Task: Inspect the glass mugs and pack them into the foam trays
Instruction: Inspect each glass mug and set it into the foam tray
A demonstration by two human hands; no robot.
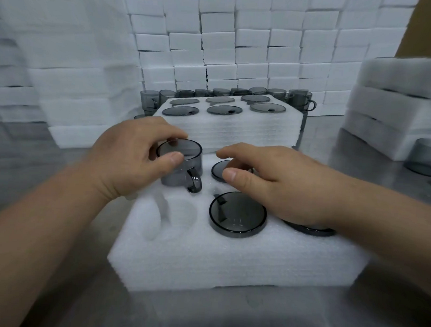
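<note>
While the left hand (134, 158) pinches a grey mug (182, 167) by its top edge, thumb and fingers curled round it, the mug stands partway in the far-left pocket of the tray (230, 261), handle toward the camera. Right hand (282, 185) loose, fingers spread over the far-middle mug (218, 169); contact unclear. Front mug (237, 215) seated. Full back tray (223, 131) behind, loose mugs (302, 100) beyond

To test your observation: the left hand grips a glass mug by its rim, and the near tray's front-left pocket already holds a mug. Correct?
No. The left hand grips the glass mug by its rim, but the near tray's front-left pocket is empty; the head view shows it.
</note>
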